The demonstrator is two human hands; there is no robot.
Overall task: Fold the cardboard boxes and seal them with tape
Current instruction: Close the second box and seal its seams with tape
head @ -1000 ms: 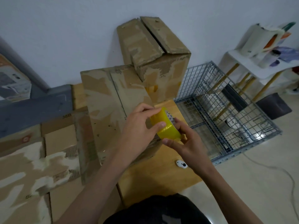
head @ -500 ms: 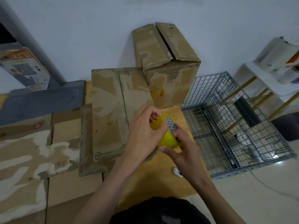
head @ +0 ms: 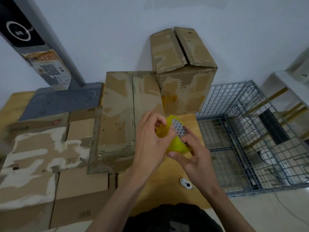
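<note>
Tape [head: 173,144], a yellow roll with a grey patterned core, is held in the air between both hands, above the wooden board [head: 157,191] and just right of the near box [head: 120,118]. The roll is judged light, stiff and smooth, likely slippery on its glossy face; it is best taken by the rim and through the core, while the free end must be picked up with a fingernail. The right hand [head: 192,156] is curled round the roll, thumb under the outer face and fingers laid across the core. The left hand [head: 150,143] is bent at the roll's top edge, fingertips pinching or picking at the yellow film; whether a loose end is already caught cannot be told. The near box is closed, its flaps meeting in a straight seam, its brown surface scuffed and torn in pale patches where older tape was stripped. Such board is judged light but rigid, easily dented at corners. A second box [head: 182,67], equally worn with corrugation exposed, stands behind it against the wall. Flattened cardboard [head: 41,156] lies to the left. A wire cage [head: 242,134] stands to the right, and a small white object [head: 185,183] lies on the board.
</note>
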